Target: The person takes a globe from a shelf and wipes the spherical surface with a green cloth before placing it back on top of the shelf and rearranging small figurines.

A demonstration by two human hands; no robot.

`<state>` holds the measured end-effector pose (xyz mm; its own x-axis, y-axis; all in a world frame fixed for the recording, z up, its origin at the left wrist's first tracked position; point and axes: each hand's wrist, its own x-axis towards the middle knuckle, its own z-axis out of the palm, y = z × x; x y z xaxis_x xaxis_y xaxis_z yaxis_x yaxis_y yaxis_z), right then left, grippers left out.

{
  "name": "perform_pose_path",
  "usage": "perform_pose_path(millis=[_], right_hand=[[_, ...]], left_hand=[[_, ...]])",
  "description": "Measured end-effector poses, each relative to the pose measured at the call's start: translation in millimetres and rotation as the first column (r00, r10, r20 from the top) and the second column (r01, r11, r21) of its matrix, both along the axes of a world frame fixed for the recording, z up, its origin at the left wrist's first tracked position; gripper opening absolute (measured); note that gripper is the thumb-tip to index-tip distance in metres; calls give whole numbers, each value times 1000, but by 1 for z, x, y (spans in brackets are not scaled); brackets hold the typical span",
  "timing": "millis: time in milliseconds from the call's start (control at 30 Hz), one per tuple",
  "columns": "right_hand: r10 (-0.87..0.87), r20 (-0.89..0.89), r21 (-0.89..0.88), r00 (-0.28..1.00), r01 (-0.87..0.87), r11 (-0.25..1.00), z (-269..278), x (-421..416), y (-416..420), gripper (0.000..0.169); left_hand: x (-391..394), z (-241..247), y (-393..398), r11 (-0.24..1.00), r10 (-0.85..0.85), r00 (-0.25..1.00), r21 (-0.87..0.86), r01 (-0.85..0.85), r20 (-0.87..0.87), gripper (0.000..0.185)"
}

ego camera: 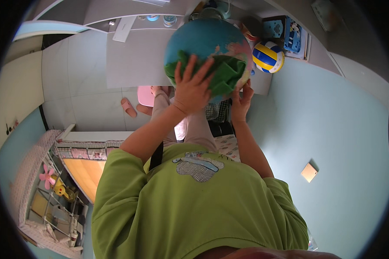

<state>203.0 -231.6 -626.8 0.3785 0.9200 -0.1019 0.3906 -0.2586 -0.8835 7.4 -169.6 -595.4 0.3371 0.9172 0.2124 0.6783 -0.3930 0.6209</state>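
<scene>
A large globe [207,35], blue with pinkish land areas, is in front of me at the desk. My left hand [193,85] lies on it with fingers spread, pressing a green cloth [228,74] to its near side. The cloth is bunched and folded, and the hand's edges are slightly blurred. At the globe's lower right edge, my right hand [241,102] holds it between thumb and fingers. How the globe is supported underneath is hidden.
Right of the globe sits a yellow, blue and white volleyball [268,57] beside books [295,35]. The grey desk [136,58] extends left, with a white flat box [124,28] at its back. Below are a pink stool [145,96] and slippers [128,107]. A pale blue wall [327,123] stands right.
</scene>
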Motion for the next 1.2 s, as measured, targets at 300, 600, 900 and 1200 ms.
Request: perform_pose_path(millis=[300, 600, 900, 1200], right_hand=[[-109, 53, -284, 993, 120, 951, 32, -27, -8, 79], [-116, 11, -244, 993, 115, 963, 6, -21, -41, 84], [-173, 21, -283, 985, 172, 944, -5, -24, -51, 53], [-248, -152, -509, 957, 139, 849, -1, -39, -54, 49]], left_hand=[[-10, -23, -17, 949, 301, 953, -108, -297, 18, 50], [-11, -90, -37, 419, 883, 323, -883, -212, 341, 51], [-6, -49, -44, 203, 979, -89, -878, 433, 183, 40], [-50, 12, -41, 49, 948, 301, -980, 192, 106, 27]])
